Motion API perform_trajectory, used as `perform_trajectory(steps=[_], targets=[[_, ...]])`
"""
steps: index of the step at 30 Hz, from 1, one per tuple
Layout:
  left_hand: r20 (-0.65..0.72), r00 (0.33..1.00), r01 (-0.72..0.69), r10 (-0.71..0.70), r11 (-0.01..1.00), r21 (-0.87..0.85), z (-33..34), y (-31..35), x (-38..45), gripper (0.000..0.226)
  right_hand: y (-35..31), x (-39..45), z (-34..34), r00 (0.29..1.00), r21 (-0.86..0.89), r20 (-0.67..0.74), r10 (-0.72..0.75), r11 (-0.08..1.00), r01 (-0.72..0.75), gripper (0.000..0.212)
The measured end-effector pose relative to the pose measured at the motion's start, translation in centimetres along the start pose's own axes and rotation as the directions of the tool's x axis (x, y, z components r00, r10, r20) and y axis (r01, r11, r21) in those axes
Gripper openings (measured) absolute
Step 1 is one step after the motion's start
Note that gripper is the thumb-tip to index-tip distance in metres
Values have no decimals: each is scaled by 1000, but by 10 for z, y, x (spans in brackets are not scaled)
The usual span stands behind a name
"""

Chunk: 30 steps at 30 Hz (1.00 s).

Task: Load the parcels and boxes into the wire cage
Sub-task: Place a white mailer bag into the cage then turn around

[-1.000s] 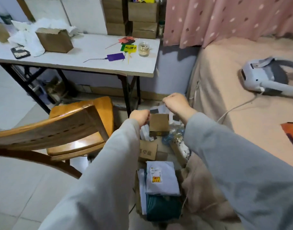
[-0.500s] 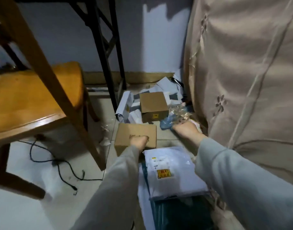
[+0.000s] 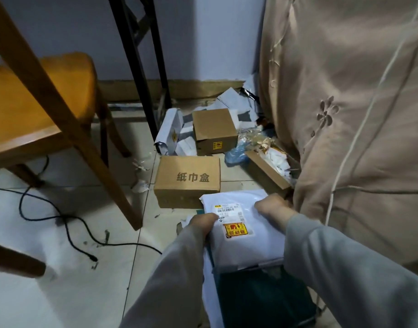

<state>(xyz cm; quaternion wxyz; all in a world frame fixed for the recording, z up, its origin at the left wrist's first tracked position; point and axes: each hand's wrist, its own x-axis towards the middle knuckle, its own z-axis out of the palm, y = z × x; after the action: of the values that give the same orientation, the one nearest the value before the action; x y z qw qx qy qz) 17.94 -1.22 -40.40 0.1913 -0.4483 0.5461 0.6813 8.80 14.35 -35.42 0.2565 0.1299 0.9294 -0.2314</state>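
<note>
White parcel (image 3: pixel 246 235), left hand (image 3: pixel 201 224) and right hand (image 3: pixel 272 207) gripping its sides

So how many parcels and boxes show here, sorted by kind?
Closed brown cardboard boxes: 2, the printed one and the smaller one behind.
Open brown cardboard box by the bedcover: 1.
White plastic mailer under both hands: 1.
Dark green parcel: 1.
Total: 5.
</note>
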Motion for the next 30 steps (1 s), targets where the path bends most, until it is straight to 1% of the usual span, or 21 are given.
perform_trajectory(steps=[1,2,3,5,6,8,11,14,17,19,22,23,25,26,27,30], targets=[[8,1000,18,-18,1000,-4,-2,-5,12,55,-3,-2,-3,1000,10,3,-4,1000,4,40],[25,1000,18,-18,1000,-19,-3,-7,14,57,-5,-2,-5,1000,28,10,-12,1000,12,38],[26,1000,16,-14,999,-43,-5,-9,17,53,-8,-1,-7,1000,57,16,-27,998,26,34],[27,999,-16,18,995,-96,-5,-1,-7,41,-13,0,-8,998,96,21,-56,994,54,28],[14,999,-34,36,992,-124,-7,3,-12,38,-16,-1,-10,998,115,13,-66,991,64,31],[4,996,-90,92,981,-171,-13,15,-24,36,-26,-7,-19,997,157,-5,-77,985,77,38],[-19,979,-202,201,965,-169,-24,39,-50,29,-43,-20,-38,994,253,2,-109,962,105,26],[-51,965,-263,258,945,-194,-37,61,-91,31,-63,-43,-64,985,333,17,-169,930,154,23],[-48,965,-261,257,935,-239,-50,82,-152,32,-91,-92,-102,972,393,115,-207,908,147,27],[-52,966,-258,253,936,-241,-57,104,-197,32,-110,-125,-135,960,369,185,-211,920,131,31],[-91,962,-272,258,935,-229,-59,139,-273,37,-129,-170,-190,949,388,251,-191,918,82,43],[-91,962,-271,257,935,-230,-58,152,-303,32,-135,-188,-211,948,387,258,-187,919,76,44],[-97,966,-255,238,935,-248,-56,176,-366,10,-145,-230,-254,941,416,278,-195,907,65,41],[-102,967,-252,234,934,-252,-54,188,-395,7,-149,-251,-276,938,427,286,-197,902,60,40],[-99,964,-263,245,930,-258,-53,199,-422,10,-153,-269,-293,939,437,280,-198,898,59,40],[-114,955,-293,273,924,-246,-52,232,-507,39,-162,-334,-358,947,439,239,-213,894,90,42]])
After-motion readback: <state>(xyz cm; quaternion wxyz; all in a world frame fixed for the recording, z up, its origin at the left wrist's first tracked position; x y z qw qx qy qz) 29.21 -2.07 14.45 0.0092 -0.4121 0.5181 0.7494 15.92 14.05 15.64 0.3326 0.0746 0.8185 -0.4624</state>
